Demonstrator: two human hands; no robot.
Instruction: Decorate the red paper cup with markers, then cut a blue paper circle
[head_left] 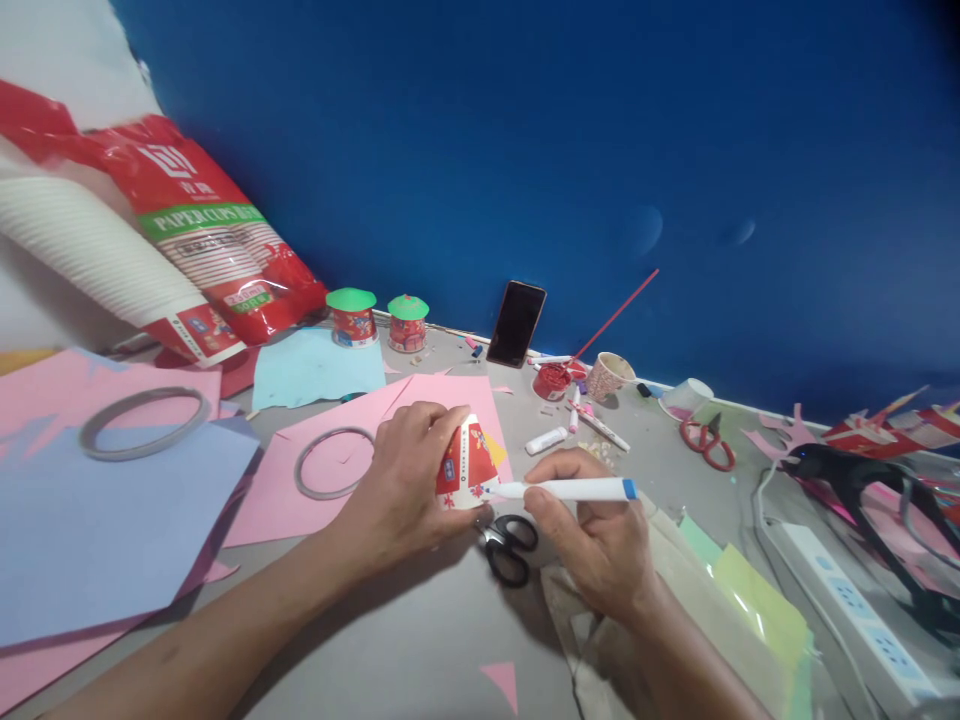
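My left hand (pixel 416 465) is closed around a red and white paper cup (pixel 469 465), which lies tilted in its grasp with printed figures on its side. A white marker (pixel 577 490) with a blue end is pinched in my right hand (pixel 596 545). Its tip points left and is at the cup's lower edge; whether it touches, I cannot tell. Just below the cup lie black-handled scissors (pixel 508 550). Pink paper (pixel 259 510) with a grey ring (pixel 304 470) on it spreads beneath and beside my left hand.
Two small red cups with green paper tops (pixel 351 300) stand at the back. Left are stacked paper cups (pixel 82 240) and blue paper (pixel 127 540). A phone (pixel 517 322) leans on the wall. Right are red scissors (pixel 706 440), a power strip (pixel 855 610) and a black glue gun (pixel 847 490).
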